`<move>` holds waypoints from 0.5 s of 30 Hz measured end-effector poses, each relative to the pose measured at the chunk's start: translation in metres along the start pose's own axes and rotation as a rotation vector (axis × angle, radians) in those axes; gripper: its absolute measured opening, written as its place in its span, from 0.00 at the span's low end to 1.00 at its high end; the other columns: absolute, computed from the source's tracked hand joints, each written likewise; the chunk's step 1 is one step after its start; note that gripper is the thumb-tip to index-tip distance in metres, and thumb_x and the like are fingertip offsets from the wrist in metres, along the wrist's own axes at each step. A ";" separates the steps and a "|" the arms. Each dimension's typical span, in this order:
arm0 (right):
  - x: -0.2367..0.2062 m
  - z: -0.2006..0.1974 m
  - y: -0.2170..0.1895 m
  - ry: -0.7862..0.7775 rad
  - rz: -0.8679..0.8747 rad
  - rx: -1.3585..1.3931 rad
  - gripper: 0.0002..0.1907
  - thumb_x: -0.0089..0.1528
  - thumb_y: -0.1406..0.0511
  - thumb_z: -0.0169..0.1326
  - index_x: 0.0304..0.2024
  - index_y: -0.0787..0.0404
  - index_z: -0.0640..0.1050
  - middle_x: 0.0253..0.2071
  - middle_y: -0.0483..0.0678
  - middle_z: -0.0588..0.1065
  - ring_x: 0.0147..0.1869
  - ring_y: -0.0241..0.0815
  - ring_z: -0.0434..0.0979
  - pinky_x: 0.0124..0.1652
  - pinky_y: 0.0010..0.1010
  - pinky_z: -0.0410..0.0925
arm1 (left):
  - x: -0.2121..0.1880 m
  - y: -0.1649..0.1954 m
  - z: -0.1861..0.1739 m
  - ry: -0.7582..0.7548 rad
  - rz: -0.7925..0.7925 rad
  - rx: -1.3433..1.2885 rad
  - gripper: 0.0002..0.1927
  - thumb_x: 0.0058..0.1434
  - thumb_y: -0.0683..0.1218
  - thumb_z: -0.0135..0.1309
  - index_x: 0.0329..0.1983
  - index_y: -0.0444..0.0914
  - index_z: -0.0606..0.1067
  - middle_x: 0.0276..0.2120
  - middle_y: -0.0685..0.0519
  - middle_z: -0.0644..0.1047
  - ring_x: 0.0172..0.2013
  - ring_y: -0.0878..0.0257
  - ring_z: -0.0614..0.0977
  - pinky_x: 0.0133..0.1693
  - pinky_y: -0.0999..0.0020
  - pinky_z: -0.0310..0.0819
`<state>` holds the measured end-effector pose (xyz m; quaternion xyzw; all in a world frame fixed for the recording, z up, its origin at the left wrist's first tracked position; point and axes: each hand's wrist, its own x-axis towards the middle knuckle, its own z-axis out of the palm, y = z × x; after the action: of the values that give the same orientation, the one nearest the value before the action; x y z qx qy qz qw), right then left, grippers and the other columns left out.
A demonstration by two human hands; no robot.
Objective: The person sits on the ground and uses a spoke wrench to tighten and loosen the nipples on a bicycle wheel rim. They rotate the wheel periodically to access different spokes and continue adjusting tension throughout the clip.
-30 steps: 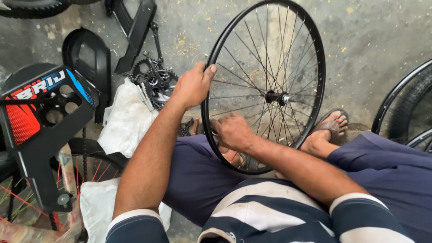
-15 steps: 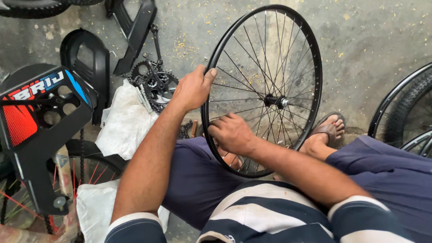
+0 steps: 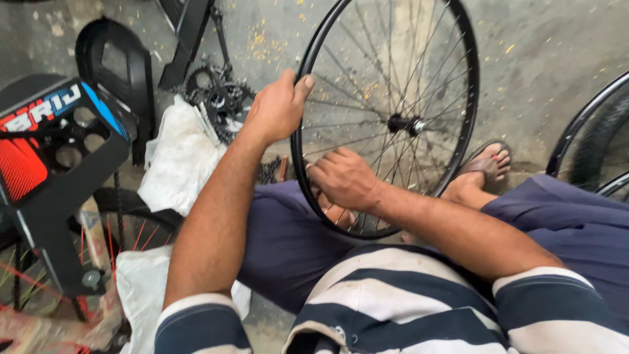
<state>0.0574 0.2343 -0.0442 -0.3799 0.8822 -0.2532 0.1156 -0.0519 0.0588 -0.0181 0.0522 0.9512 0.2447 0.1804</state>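
On the lap, bare bicycle wheel (image 3: 393, 118), both hands — left hand (image 3: 278, 108), right hand (image 3: 344, 178) — gripping its rim.

Soft, even daylight fills the scene, fairly bright, with no hard shadows. The concrete floor (image 3: 544, 59) reads pale and a little washed out at the far right. The black wheel rim (image 3: 468, 98) carries a thin sheen but no strong glare. The forearms and striped shirt (image 3: 400, 301) are sharp. At the near left corner the red spokes (image 3: 26, 282) are smeared by motion blur, and straight lines bow slightly towards the edges.
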 end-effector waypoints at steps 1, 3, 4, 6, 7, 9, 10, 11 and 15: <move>-0.003 0.006 0.000 0.124 -0.047 0.026 0.12 0.59 0.60 0.59 0.38 0.62 0.79 0.36 0.54 0.80 0.44 0.56 0.81 0.46 0.46 0.70 | -0.001 -0.001 0.003 -0.005 0.001 -0.002 0.27 0.72 0.63 0.40 0.47 0.34 0.69 0.42 0.28 0.77 0.48 0.28 0.75 0.49 0.38 0.67; -0.003 0.018 0.007 0.087 0.000 0.047 0.13 0.56 0.60 0.60 0.38 0.61 0.79 0.32 0.54 0.78 0.39 0.57 0.80 0.41 0.46 0.70 | -0.001 -0.003 0.007 0.031 0.034 -0.012 0.27 0.73 0.63 0.39 0.47 0.34 0.70 0.42 0.29 0.78 0.48 0.29 0.76 0.49 0.39 0.68; 0.000 0.022 0.015 -0.078 0.093 0.050 0.15 0.53 0.59 0.61 0.39 0.58 0.79 0.31 0.53 0.77 0.38 0.57 0.79 0.38 0.47 0.69 | 0.000 -0.005 0.008 0.042 0.050 -0.008 0.27 0.73 0.63 0.39 0.50 0.34 0.69 0.43 0.29 0.78 0.48 0.29 0.76 0.49 0.39 0.68; 0.002 0.034 0.022 -0.234 0.146 0.080 0.17 0.51 0.58 0.61 0.40 0.57 0.80 0.29 0.53 0.77 0.35 0.57 0.78 0.34 0.47 0.69 | -0.003 -0.006 0.012 0.044 0.069 -0.023 0.27 0.73 0.62 0.40 0.54 0.34 0.69 0.43 0.30 0.79 0.47 0.30 0.77 0.48 0.40 0.69; 0.001 0.039 0.023 -0.200 0.109 0.097 0.17 0.52 0.57 0.62 0.40 0.58 0.80 0.28 0.53 0.77 0.34 0.57 0.78 0.34 0.47 0.68 | -0.002 -0.006 0.012 0.052 0.092 -0.030 0.27 0.72 0.61 0.40 0.56 0.35 0.70 0.42 0.31 0.79 0.46 0.31 0.77 0.47 0.40 0.69; -0.004 0.047 0.018 -0.044 0.025 0.014 0.18 0.56 0.58 0.61 0.45 0.62 0.80 0.29 0.52 0.77 0.34 0.55 0.79 0.36 0.45 0.69 | -0.001 -0.007 0.012 0.041 0.114 -0.030 0.25 0.73 0.60 0.40 0.54 0.35 0.72 0.42 0.33 0.80 0.46 0.32 0.78 0.47 0.42 0.70; -0.007 0.050 0.012 0.069 -0.030 -0.085 0.20 0.59 0.60 0.61 0.50 0.65 0.80 0.30 0.51 0.78 0.35 0.52 0.80 0.39 0.44 0.69 | -0.002 -0.007 0.012 0.027 0.102 -0.029 0.25 0.74 0.60 0.40 0.51 0.35 0.74 0.43 0.34 0.80 0.47 0.33 0.79 0.47 0.43 0.71; -0.008 0.051 0.007 0.190 -0.082 -0.186 0.22 0.62 0.62 0.60 0.55 0.68 0.79 0.32 0.49 0.79 0.37 0.50 0.81 0.41 0.43 0.70 | -0.003 -0.008 0.012 0.015 0.097 -0.024 0.25 0.74 0.60 0.39 0.49 0.35 0.76 0.43 0.35 0.80 0.47 0.34 0.80 0.48 0.44 0.72; -0.002 0.037 0.005 -0.153 0.148 0.215 0.23 0.55 0.61 0.61 0.53 0.60 0.78 0.37 0.51 0.81 0.42 0.52 0.82 0.45 0.45 0.71 | -0.006 -0.014 0.017 0.047 0.182 -0.024 0.21 0.73 0.55 0.42 0.46 0.34 0.77 0.39 0.33 0.80 0.43 0.34 0.79 0.43 0.43 0.72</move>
<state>0.0702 0.2257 -0.0779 -0.3172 0.8643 -0.3073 0.2408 -0.0402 0.0535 -0.0371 0.1303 0.9435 0.2728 0.1354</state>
